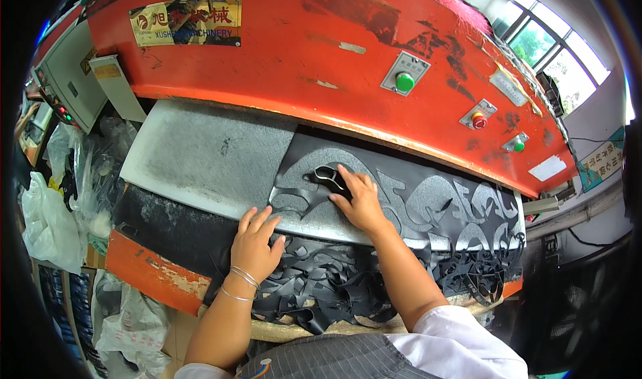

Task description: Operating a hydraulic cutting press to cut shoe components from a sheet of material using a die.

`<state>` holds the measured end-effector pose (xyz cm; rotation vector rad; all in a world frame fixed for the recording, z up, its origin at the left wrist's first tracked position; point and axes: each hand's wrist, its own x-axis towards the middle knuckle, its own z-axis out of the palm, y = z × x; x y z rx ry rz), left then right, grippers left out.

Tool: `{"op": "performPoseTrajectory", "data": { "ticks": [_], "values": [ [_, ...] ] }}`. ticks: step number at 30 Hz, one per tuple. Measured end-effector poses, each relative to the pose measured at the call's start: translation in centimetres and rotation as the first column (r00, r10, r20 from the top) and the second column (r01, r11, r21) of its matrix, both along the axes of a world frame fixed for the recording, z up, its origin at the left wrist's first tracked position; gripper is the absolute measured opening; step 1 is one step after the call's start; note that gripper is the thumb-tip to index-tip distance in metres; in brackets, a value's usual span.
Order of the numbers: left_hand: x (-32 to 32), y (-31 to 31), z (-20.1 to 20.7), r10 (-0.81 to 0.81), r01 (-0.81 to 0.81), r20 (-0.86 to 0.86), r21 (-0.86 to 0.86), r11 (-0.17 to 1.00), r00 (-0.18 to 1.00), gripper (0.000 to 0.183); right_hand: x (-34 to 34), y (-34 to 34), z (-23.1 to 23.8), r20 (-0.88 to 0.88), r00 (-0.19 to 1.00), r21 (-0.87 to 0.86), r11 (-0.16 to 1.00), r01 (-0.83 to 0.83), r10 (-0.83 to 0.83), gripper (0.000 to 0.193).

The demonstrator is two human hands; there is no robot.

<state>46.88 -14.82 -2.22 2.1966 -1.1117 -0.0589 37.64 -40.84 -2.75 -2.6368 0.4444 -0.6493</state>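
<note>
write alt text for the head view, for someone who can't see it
A person's right grip holds a small dark loop, probably a cutting die, over a black sheet with curved cutouts on a pale press bed. The left grip is spread open near the bed's front edge; black offcuts lie in front, a red-orange press behind.

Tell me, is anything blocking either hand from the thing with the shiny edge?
Nothing visible blocks the right hand: its thumb and fingers grip the cutter. From the left hand, nothing upright blocks it; just the flat, cut-up dark sheet lies between.
</note>
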Motion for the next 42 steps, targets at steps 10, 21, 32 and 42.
{"op": "performPoseTrajectory", "data": {
  "ticks": [10, 21, 32, 42],
  "values": [
    [-0.3, -0.6, 0.2, 0.049, -0.049, -0.006, -0.039, 0.998, 0.999, 0.031, -0.9, -0.6, -0.3, -0.013, 1.0, 0.027, 1.0, -0.01, 0.01, 0.058],
    [1.2, -4.2, 4.7, 0.086, -0.087, -0.054, -0.021, 0.996, 0.995, 0.03, -3.1, -4.2, 3.5, 0.16, 0.987, 0.141, 0.99, -0.017, -0.006, 0.074],
    [-1.7, -26.2, 22.0, -0.495, 0.456, -0.164, -0.229, 0.86, 0.853, 0.021, -20.6, -31.2, 16.3, 0.726, 0.188, 0.271, 0.526, 0.806, -0.662, 0.06],
    [-1.9, -19.3, 16.9, -0.348, 0.405, -0.267, 0.203, 0.891, 0.899, 0.04, -23.7, -27.3, 15.3, 0.453, 0.568, 0.197, 0.698, 0.688, -0.687, 0.065]
  ]
}}
